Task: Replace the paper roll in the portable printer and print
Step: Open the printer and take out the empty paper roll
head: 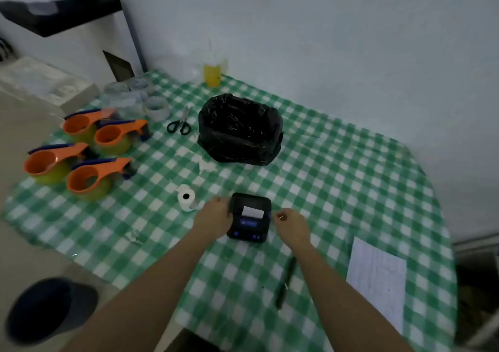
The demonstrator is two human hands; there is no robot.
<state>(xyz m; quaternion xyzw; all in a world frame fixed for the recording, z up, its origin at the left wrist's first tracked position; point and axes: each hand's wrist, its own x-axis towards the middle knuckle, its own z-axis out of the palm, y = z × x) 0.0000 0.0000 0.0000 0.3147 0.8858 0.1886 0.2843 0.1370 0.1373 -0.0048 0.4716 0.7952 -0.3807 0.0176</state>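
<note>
A small black portable printer (pixel 249 219) lies on the green checked tablecloth (pixel 337 184), its lid shut and a short white paper strip (pixel 252 212) sticking out of the slot. A blue lit display shows on its front. My left hand (pixel 214 216) grips the printer's left side. My right hand (pixel 291 226) hovers just right of the printer, fingers curled and pinched, apart from it; whether it holds anything I cannot tell. A white paper roll (pixel 186 197) stands on end left of my left hand.
A black bin bag (pixel 240 129) sits behind the printer. Scissors (pixel 180 125), several orange tape dispensers (pixel 89 162) and clear tape rolls (pixel 156 107) lie at the left. A pen (pixel 285 281) and a paper sheet (pixel 376 278) lie near right. A yellow bottle (pixel 212 75) stands at the wall.
</note>
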